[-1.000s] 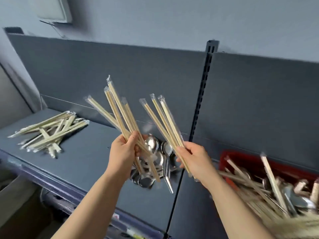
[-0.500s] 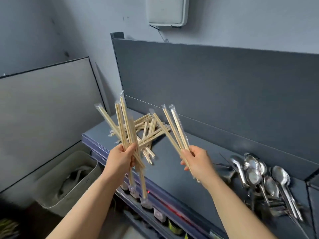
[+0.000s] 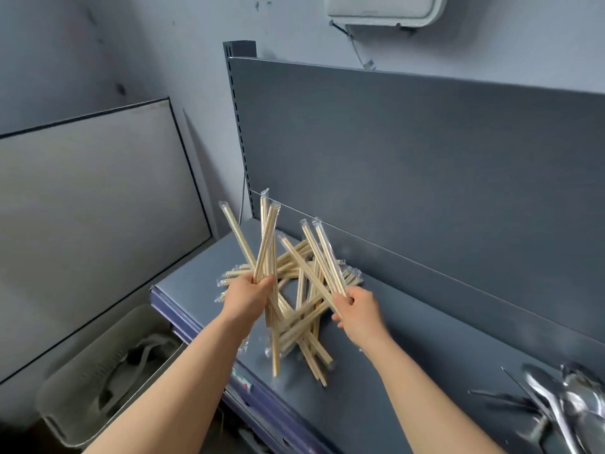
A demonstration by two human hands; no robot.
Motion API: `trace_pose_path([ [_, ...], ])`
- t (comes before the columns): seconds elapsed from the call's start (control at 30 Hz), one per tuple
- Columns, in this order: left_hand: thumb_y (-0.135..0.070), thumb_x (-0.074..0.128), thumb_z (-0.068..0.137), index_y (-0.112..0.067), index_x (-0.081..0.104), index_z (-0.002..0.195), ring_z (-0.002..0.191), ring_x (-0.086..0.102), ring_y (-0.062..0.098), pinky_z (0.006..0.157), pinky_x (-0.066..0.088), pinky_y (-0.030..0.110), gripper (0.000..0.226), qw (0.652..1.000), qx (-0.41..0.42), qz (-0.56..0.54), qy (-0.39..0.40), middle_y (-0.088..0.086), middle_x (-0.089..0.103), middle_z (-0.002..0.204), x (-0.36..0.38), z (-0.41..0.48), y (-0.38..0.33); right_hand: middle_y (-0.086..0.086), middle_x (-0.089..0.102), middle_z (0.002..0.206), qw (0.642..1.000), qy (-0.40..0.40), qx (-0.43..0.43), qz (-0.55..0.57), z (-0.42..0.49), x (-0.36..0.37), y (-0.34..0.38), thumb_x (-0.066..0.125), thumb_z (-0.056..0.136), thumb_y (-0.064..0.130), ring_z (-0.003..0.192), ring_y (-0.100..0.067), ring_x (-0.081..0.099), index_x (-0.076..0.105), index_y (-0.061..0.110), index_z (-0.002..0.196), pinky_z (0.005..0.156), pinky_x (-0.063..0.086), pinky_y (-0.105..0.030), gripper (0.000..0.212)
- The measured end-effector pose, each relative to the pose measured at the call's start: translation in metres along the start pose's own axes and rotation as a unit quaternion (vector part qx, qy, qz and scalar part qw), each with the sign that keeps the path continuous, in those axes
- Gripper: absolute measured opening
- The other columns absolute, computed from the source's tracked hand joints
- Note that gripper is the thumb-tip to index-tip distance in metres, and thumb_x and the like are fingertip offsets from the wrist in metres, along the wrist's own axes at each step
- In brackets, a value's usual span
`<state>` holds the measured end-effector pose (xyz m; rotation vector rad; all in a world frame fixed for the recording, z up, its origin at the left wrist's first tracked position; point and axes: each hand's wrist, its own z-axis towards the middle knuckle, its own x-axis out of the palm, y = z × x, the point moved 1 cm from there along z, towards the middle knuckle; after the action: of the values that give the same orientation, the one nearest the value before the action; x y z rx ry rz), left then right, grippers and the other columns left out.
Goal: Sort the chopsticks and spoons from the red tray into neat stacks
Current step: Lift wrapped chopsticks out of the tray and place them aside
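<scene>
- Left hand [image 3: 247, 294] grips a fanned chopstick bundle [image 3: 264, 244].
- Right hand [image 3: 361, 314] grips three wrapped chopsticks [image 3: 323, 257].
- Both are above the crisscrossed pile [image 3: 314, 352] on the shelf [image 3: 393, 371].
- Spoons [image 3: 563, 398] lie well right.

Nothing I can actually read on my feed here, tbh. There's a small sticker [image 3: 244, 383] on the front edge of the shelf [image 3: 376, 404] with red and green marks, but it's way too blurry. Any print on the chopsticks [image 3: 265, 244] wrappers is too small to tell.
</scene>
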<state>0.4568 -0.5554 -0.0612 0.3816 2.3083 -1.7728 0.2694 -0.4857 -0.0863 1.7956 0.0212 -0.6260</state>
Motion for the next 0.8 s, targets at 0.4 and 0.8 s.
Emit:
trace_pose_path([
  [0.4,-0.024,0.074,0.084,-0.014,0.058,0.103,0.064,0.067,0.011,0.054,0.049,0.024,0.027,0.997,0.008,0.075,0.012,-0.002,0.068,0.080,0.022,0.068,0.005,0.004,0.064,0.071,0.987,-0.047,0.008,-0.155,0.061,0.024,0.007,0.055,0.090,0.028,0.066,-0.022,0.061,0.063,0.020,0.083,0.055,0.044,-0.031,0.013],
  [0.8,-0.036,0.052,0.094,-0.012,0.053,0.117,0.104,0.052,0.028,0.081,0.042,0.034,0.033,0.903,0.210,0.368,0.074,0.009,0.055,0.119,0.003,0.061,-0.007,0.001,0.063,0.124,0.968,-0.152,0.039,-0.196,0.034,0.019,0.008,0.060,0.092,0.034,0.111,-0.020,0.059,0.062,0.019,0.126,0.086,0.049,-0.032,0.037],
])
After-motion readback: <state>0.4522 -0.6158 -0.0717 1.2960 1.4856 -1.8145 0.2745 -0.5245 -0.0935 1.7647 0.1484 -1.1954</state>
